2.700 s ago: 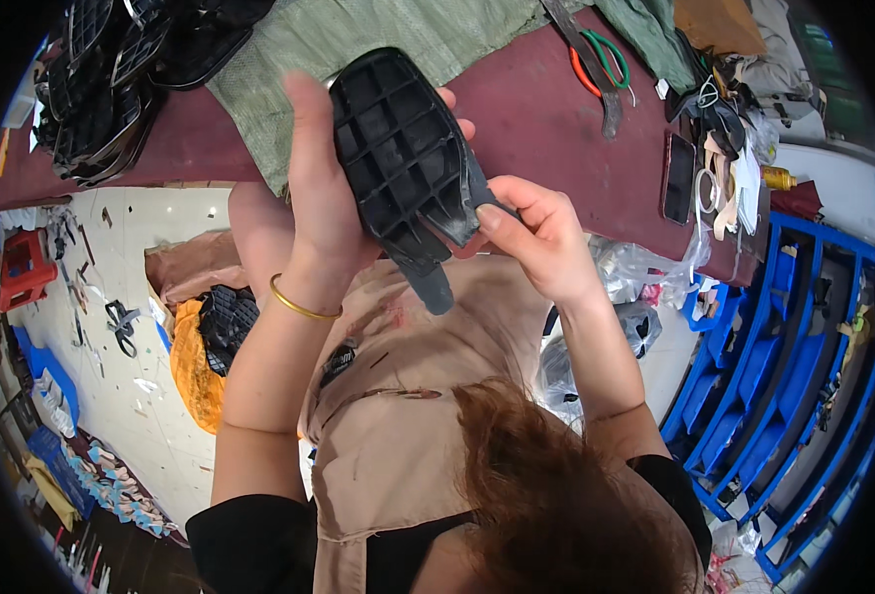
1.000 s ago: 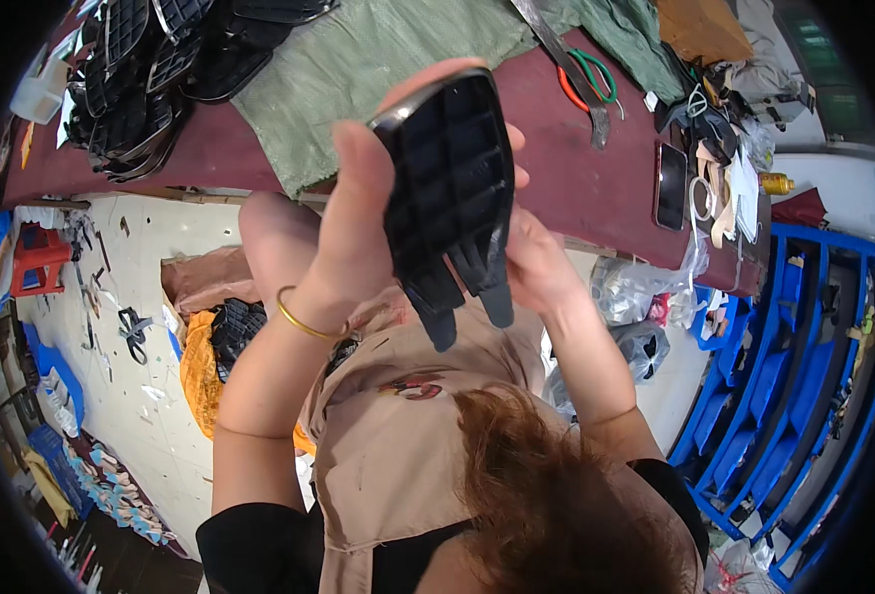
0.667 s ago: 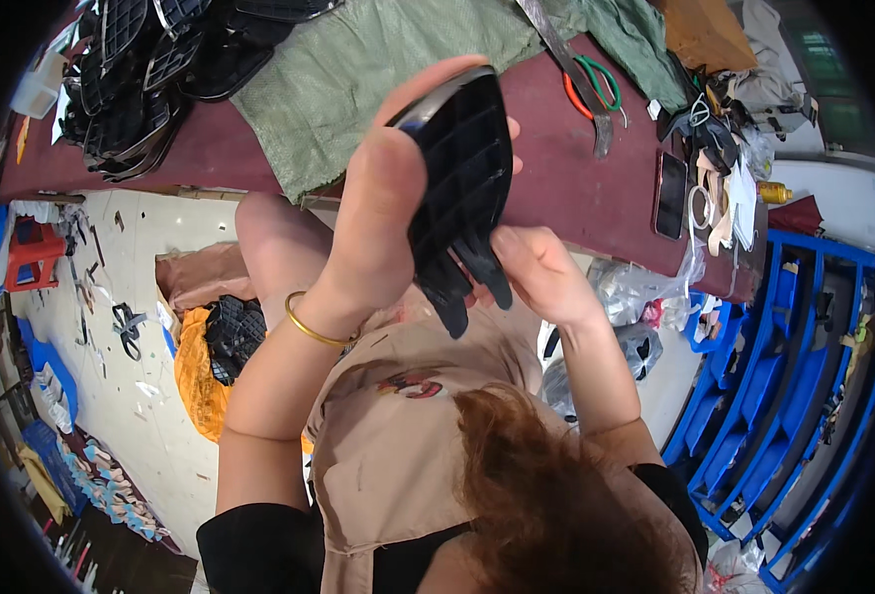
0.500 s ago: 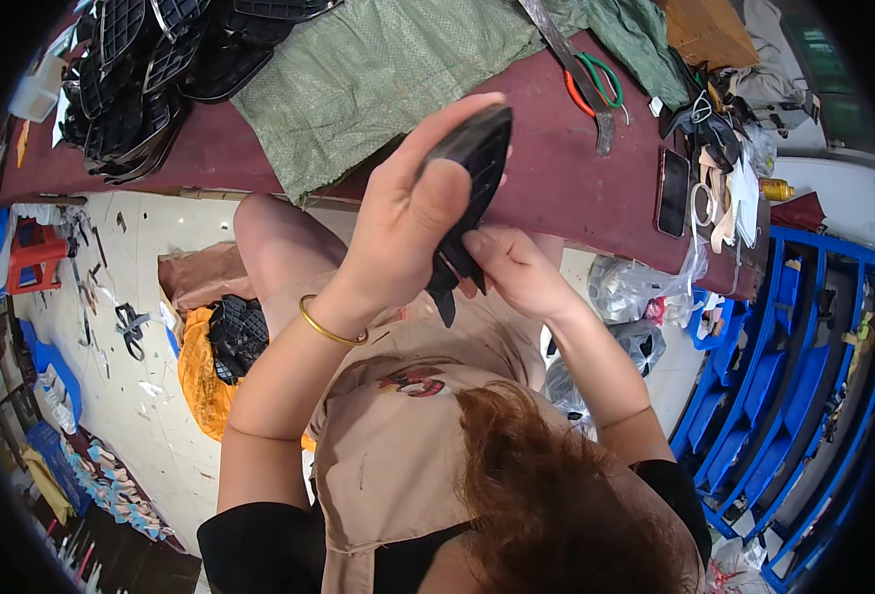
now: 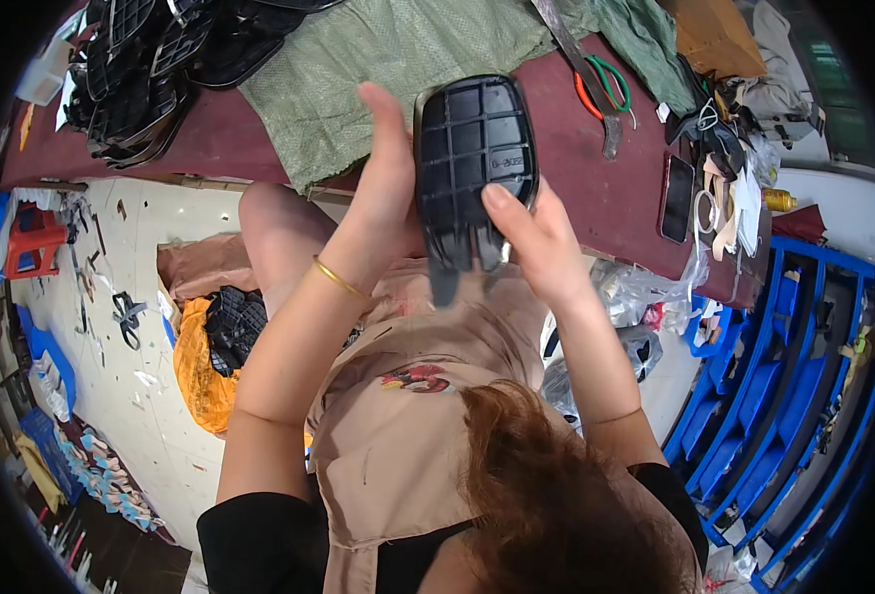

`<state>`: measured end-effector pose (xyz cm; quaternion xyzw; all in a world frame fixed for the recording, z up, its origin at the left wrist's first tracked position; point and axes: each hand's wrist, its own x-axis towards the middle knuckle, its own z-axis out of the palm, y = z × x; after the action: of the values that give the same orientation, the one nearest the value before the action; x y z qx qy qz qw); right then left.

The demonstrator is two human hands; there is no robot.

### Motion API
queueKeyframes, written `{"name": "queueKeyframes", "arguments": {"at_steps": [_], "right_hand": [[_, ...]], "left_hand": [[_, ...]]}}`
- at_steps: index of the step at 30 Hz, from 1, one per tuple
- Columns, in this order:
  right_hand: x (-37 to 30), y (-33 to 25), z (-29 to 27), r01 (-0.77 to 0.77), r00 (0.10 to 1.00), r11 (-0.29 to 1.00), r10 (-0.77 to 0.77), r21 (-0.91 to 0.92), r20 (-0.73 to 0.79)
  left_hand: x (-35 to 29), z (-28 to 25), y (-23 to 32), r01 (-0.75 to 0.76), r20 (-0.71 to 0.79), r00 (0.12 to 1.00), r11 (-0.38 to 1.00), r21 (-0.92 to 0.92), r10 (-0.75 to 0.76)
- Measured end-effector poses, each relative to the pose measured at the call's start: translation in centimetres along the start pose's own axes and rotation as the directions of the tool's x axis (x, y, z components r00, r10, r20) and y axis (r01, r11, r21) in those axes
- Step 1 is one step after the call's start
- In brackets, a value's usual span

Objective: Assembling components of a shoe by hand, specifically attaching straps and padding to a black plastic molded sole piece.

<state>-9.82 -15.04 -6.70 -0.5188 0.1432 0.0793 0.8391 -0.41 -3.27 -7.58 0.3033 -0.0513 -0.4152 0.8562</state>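
A black plastic piece, a rounded rectangle with a grid of raised ribs, stands upright before my lap with its ribbed face toward me. Strap-like tabs hang from its lower end, one of them smeared by motion. On its lower right side my right hand is closed, thumb on the ribbed face, fingers mostly behind. My left hand rests along the left edge with its thumb stretched up, off the piece. The other fingers of that hand are hidden behind the piece, so their grip does not show.
Similar black ribbed pieces are heaped at the dark red table's far left. Beside them lies a green woven sack. Pliers, a metal blade and a phone lie toward the right. A blue rack stands at right.
The black piece has turned from edge-on to showing its ribbed face. My left thumb has lifted off it, and my right hand has moved up along its right side.
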Motion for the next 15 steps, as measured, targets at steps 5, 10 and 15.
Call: {"name": "queueKeyframes", "arguments": {"at_steps": [5,10,15], "right_hand": [[-1.6,2.6,3.6,0.413,0.751,0.130,-0.608,-0.901,0.257],[0.3,1.5,0.7,0.336,0.893,0.804,-0.438,-0.490,-0.106],[0.2,-0.1,-0.3,0.373,0.870,0.887,-0.436,-0.271,-0.230]], "left_hand": [[0.8,-2.9,-1.1,-0.214,-0.181,0.962,0.977,-0.022,0.206],[0.7,-2.5,-0.7,-0.155,-0.213,0.959,0.976,0.155,0.186],[-3.2,-4.0,-2.4,0.089,0.062,0.988,0.858,0.506,-0.139]]}}
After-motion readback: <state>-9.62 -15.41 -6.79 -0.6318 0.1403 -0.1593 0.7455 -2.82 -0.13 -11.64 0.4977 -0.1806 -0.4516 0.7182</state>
